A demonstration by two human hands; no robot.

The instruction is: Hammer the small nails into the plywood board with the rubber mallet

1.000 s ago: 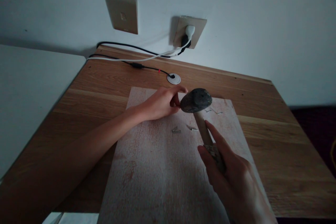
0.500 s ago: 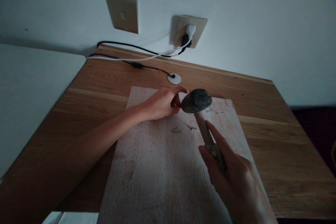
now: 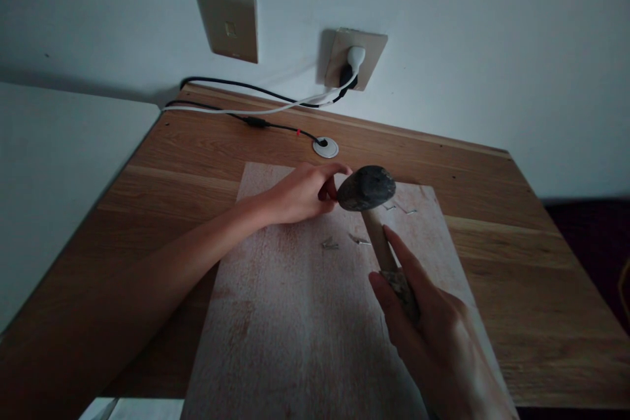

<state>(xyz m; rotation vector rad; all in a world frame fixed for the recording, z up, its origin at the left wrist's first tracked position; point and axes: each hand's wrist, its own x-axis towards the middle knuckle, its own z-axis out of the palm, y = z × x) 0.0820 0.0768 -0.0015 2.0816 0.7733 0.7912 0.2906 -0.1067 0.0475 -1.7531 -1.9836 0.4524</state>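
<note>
Closely Placed: Hammer (image 3: 367, 188) Beside a Bare Left Hand (image 3: 306, 191)

Gripping the hammer by its handle in a closed right hand (image 3: 438, 328), dark head up over the far part of a pale, worn board (image 3: 275, 328). Curled narrow just beside it on the left, with fingertips partly behind the hammer head; impossible to tell of anything pinched there. Judging by so tight a gap, could well bruise the left fingertips through a stroke drifting sideways or glancing off. Might also jolt the board askew, with no clamp in sight, or scatter the small metal nails (image 3: 331, 247) on its far half; too small to tell whether loose or fixed.

Laid on a wood-grained desk (image 3: 502, 289), against a plain pale wall (image 3: 482, 46). Fitted there with a blank-looking plate (image 3: 226, 20) and a socket (image 3: 373, 52) taking white and black plugs. Strung with cables (image 3: 216, 111) along the desk's back, and pierced by a round grommet (image 3: 332, 151) for one black lead (image 3: 256, 122). Dimly lit throughout, with a white panel (image 3: 63, 184) at far left.
</note>
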